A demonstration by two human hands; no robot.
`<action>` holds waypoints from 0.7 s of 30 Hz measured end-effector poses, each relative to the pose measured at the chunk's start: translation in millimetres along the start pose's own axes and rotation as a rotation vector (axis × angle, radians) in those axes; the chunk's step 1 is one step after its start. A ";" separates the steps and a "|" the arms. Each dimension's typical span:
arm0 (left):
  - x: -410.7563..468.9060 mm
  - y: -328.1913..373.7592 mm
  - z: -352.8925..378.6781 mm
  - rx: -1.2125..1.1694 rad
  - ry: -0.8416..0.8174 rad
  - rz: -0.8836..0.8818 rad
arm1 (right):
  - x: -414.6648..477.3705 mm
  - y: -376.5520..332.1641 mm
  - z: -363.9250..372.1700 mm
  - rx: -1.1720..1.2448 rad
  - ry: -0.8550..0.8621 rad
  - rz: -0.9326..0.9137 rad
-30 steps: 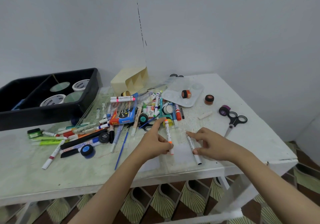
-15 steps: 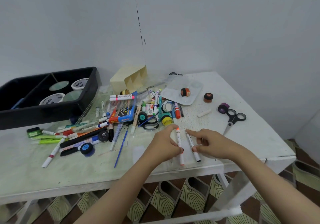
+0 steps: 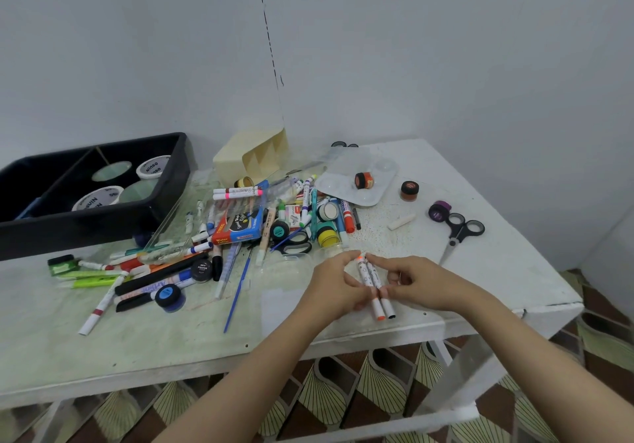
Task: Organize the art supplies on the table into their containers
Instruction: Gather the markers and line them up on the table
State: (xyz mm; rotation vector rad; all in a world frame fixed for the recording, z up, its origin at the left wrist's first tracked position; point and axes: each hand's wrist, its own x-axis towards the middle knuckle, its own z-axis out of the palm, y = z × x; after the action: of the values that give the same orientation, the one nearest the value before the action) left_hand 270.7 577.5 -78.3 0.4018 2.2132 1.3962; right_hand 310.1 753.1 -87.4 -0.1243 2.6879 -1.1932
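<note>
Hands (image 3: 334,288) (image 3: 420,283) pinch two slim cylindrical markers (image 3: 367,274) — smooth white plastic.

Counter (image 3: 497,271): white paint, matt, worn, green-stained and speckled.
Tray (image 3: 103,218): black plastic, smooth, slight sheen.
Palette (image 3: 380,171): white plastic, glossy.
Scissors (image 3: 459,236): black plastic handles, bare metal blades.
Box (image 3: 236,226): printed card, glossy.
Markers (image 3: 372,278): smooth white plastic barrels.
Wall (image 3: 446,48): matt paint, thinly cracked.
</note>
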 end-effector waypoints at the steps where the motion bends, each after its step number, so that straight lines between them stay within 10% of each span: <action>1: -0.6 -0.4 -0.9 0.007 -0.014 0.014 | 0.2 0.3 -0.2 0.005 -0.002 0.001; 21: 1.8 -2.0 -3.9 0.341 -0.111 0.104 | 0.0 -0.1 -1.2 0.022 -0.013 0.003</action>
State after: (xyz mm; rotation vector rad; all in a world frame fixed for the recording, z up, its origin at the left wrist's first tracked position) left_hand 267.1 574.5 -79.2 0.7033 2.3673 1.0148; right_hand 309.9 753.9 -86.6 -0.1246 2.6617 -1.2168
